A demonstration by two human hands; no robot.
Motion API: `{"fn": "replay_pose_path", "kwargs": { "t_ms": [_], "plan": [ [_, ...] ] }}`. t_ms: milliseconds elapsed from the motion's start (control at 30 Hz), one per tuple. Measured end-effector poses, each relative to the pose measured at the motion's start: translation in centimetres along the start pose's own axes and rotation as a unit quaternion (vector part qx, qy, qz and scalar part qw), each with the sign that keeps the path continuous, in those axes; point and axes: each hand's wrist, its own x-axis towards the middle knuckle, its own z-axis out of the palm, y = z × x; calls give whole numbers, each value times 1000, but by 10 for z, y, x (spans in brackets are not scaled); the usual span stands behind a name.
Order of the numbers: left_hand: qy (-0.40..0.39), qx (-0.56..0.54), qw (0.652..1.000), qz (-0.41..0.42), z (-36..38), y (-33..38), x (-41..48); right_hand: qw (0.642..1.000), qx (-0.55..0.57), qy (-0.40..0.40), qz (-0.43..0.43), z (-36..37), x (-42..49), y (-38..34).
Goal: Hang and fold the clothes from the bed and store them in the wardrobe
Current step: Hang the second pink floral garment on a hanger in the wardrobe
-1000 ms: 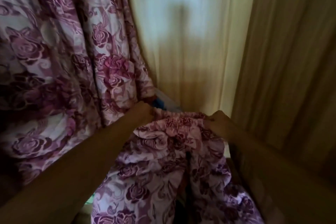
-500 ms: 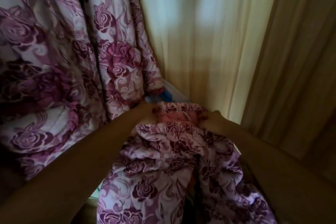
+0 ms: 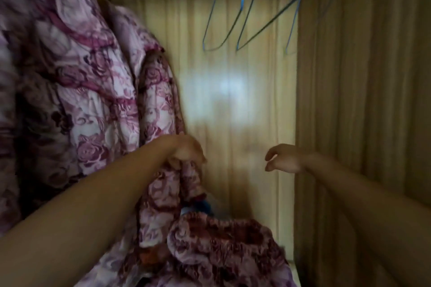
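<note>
Inside the wardrobe (image 3: 363, 105), so it's pretty tight on the left and roomy on the right. The left hand (image 3: 186, 152) is out in front, fingers curled down and clamped on a bunched top edge of the floral cloth (image 3: 217, 242). The cloth hangs down from that grip in a twisted strip, then piles up in a heap low in the wardrobe, its ruffled edge facing the back panel (image 3: 235, 72). Something blue (image 3: 205, 207) peeks out just behind the heap, too blurry to tell what it is.

The right hand (image 3: 285, 158) is well apart from the left, holding nothing, fingers loosely curled with the thumb and fingertips a bit apart. It floats just beside the corner where the back panel meets the right wall.

The hung clothes (image 3: 93, 81), same purple rose print, fill the whole left side, and the left wrist is right up against their hem edge. Up top, a few blue wire hangers (image 3: 247, 18) dangle bare, tilted at different angles, above the gap between the two hands. That gap, from the hung clothes' edge over to the right wall, is the open room, with plain back panel showing all the way down to the heap.
</note>
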Motion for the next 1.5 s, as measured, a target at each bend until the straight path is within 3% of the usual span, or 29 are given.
{"fn": "replay_pose_path", "kwargs": {
  "t_ms": [167,333,467,633,767,967,1133,1500],
  "plan": [
    [53,50,997,24,-72,26,-20,997,-50,66,-2,-83,-24,-25],
    [106,14,993,48,-127,46,-43,988,-63,142,3,-142,-57,-66],
    [155,-20,986,65,-151,54,-56,985,46,162,-30,-151,-78,-110],
    [214,-43,973,82,-168,47,-61,899,269,306,-161,-165,-91,-176],
    [248,-28,964,97,-178,40,-65,855,340,349,-176,-185,-83,-216],
    [278,5,955,107,-184,27,-69,883,320,329,-97,-199,-70,-230],
    [282,1,954,101,-180,23,-65,910,175,373,-53,-206,-69,-224],
    [310,-8,945,103,-179,23,-57,814,239,511,-142,-189,-74,-206]
  ]
}}
